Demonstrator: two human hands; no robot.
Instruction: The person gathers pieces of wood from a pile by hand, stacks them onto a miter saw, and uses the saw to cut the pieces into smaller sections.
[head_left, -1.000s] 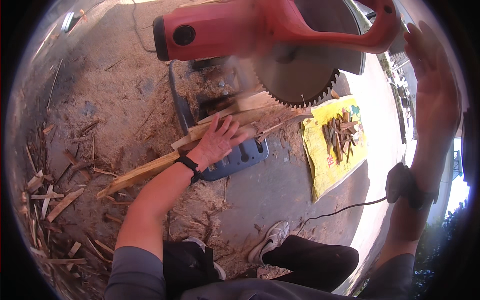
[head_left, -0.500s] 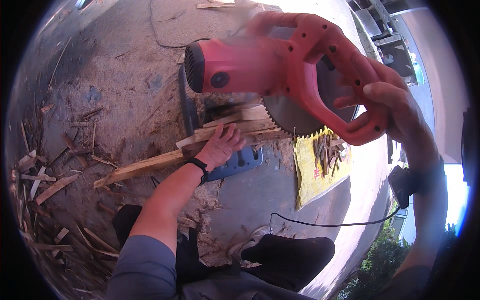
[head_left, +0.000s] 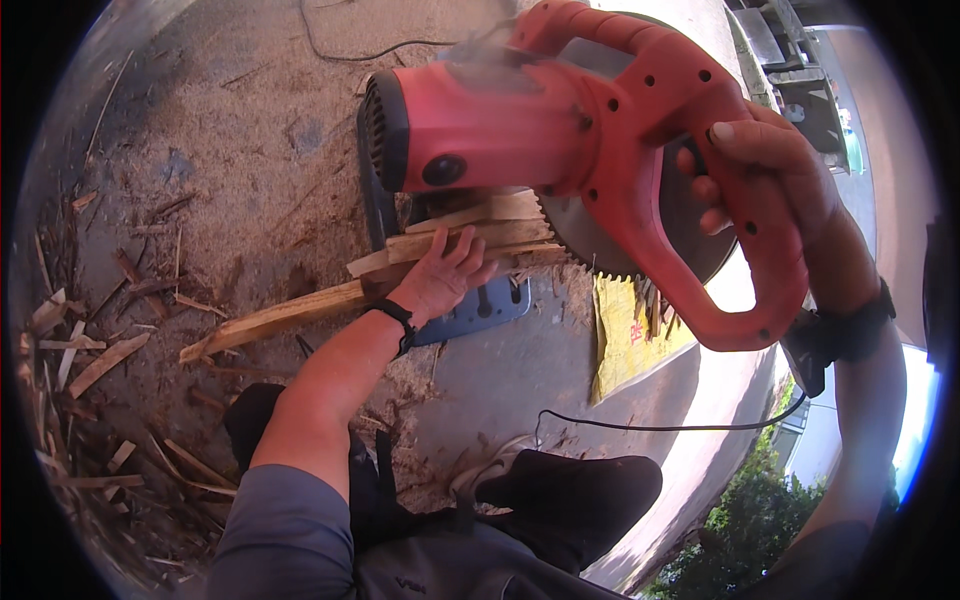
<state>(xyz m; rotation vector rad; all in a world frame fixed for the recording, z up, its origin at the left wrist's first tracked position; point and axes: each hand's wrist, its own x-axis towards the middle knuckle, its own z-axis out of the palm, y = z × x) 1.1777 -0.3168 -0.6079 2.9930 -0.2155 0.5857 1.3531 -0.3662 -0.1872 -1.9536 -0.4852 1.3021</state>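
A red chop saw [head_left: 490, 125] with a round toothed blade [head_left: 590, 235] takes up the top of the view. My right hand [head_left: 775, 165] is wrapped round its loop handle, fingers closed through the opening. My left hand [head_left: 440, 280] lies over a bundle of rough wood strips [head_left: 470, 235], its fingers slightly apart and curled across them; its thumb is hidden. The strips rest on the saw's base [head_left: 480, 310], their cut ends beside the blade's toothed edge. One longer strip [head_left: 275, 325] sticks out to the left past my wrist.
Scrap wood [head_left: 110, 365] litters the ground at left. A yellow sack [head_left: 625, 345] with short wood pieces on it lies right of the base. Sawdust [head_left: 240, 120] covers the ground beyond. A black cord [head_left: 660, 428] runs to a dark device at my right wrist.
The saw's handle and my right hand have moved right and toward me, and the saw looks larger. My left hand stays on the wood strips, with its fingers a little shifted.
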